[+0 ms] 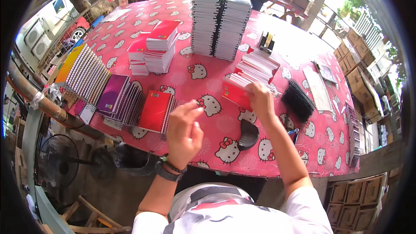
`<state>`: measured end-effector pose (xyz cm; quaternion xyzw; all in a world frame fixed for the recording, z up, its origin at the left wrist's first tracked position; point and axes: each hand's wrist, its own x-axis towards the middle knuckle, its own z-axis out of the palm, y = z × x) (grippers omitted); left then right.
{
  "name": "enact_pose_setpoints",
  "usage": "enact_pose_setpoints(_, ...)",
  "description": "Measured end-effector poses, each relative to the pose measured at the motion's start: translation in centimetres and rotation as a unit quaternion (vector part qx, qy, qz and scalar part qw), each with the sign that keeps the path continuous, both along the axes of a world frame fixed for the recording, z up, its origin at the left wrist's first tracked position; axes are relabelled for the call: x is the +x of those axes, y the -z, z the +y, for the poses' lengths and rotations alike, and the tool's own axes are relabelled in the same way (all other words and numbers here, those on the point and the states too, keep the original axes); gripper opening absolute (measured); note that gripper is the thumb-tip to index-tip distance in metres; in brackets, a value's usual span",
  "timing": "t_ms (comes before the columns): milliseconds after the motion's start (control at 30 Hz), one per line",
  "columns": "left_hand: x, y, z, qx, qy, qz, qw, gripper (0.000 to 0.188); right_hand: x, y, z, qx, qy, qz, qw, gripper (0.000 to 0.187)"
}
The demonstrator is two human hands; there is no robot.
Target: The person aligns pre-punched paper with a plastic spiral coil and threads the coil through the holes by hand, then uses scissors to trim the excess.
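Observation:
My left hand (185, 128) hovers over the near middle of the table, thumb and forefinger apart, holding nothing. A bracelet and a dark band circle its wrist. My right hand (261, 99) has its fingers closed at the top edge of a red-covered notebook (235, 94), the front one of a leaning row. Behind it, more unbound red notebooks (258, 66) lean in a row. To the right of my right hand lies a bundle of black binding coils (298, 100). A dark, curved, ridged object (248, 134) rests left of my right forearm.
Tall stacks of black-coil notebooks (206, 26) stand at the back. Unbound red notebooks (161, 54) are piled to the left. Yellow (84, 73), purple (117, 97) and red spiral notebooks (156, 112) line the left edge. A tape dispenser (267, 42) sits behind the row; a fan (58, 160) stands below.

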<state>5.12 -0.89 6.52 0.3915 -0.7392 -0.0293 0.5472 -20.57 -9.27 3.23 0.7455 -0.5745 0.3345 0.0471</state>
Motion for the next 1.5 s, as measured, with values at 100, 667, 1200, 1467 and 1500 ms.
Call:
enact_pose_setpoints(100,-2.5,0.5,0.5,-0.002,-0.011,-0.093,0.996,0.041,4.6,-1.5,4.5,0.065,-0.145,-0.094,0.983,0.023)
enact_pose_setpoints(667,-3.3,4.8,1.9,0.126,0.114,-0.217,0.961,0.026,-3.2,4.0,11.6,0.097,0.051,-0.241,0.964,0.028)
enact_pose_setpoints(1200,-4.5,6.0,1.7,0.113,0.126,-0.177,0.970,0.026,-13.3,3.6,12.1,0.275,0.371,-0.125,0.878,0.045)
enact_pose_setpoints(1467,-4.2,5.7,1.6,0.106,0.141,-0.173,0.969,0.032,-14.5,1.2,17.4,0.290,0.364,-0.114,0.878,0.028)
enact_pose_setpoints(1500,-4.4,5.6,1.4,0.107,0.143,-0.171,0.969,0.033,-14.7,1.6,17.6,0.276,0.355,-0.053,0.892,0.026)
